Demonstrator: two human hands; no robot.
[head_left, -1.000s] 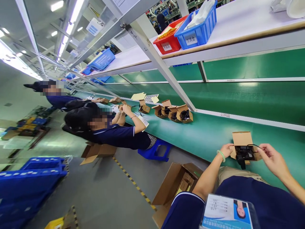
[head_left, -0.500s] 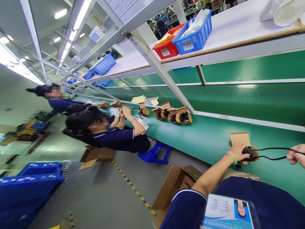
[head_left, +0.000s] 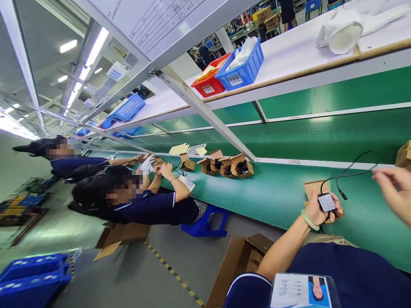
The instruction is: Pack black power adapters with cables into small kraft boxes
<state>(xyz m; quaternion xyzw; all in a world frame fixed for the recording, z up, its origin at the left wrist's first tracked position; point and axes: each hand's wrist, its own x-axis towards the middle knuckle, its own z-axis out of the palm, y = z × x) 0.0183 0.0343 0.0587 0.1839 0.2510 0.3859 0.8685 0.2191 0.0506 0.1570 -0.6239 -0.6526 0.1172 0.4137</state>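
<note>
My left hand point(head_left: 313, 210), with a pale green bracelet at its wrist, is closed around a small black power adapter point(head_left: 326, 202) with a white label facing up. The adapter's thin black cable point(head_left: 338, 176) arcs up and right, and its plug end point(head_left: 343, 196) dangles over the bench. Behind the hand stands an open small cardboard box point(head_left: 313, 188), partly hidden by my fingers. At the right edge my right hand point(head_left: 395, 186) is in the air beside the cable loop, fingers stretched out and apart from the cable.
Several small open boxes point(head_left: 241, 167) holding black cables stand on the green bench point(head_left: 276, 188). Another carton point(head_left: 403, 155) is at the far right. A large carton point(head_left: 231, 261) sits below left. Two co-workers point(head_left: 154, 207) work along the bench. A slanted post point(head_left: 205, 113) supports the shelf.
The adapter has turned label up in my left hand. My right hand has let go of the stretched cables and moved up; the cable now hangs in a loose loop. The view has shifted.
</note>
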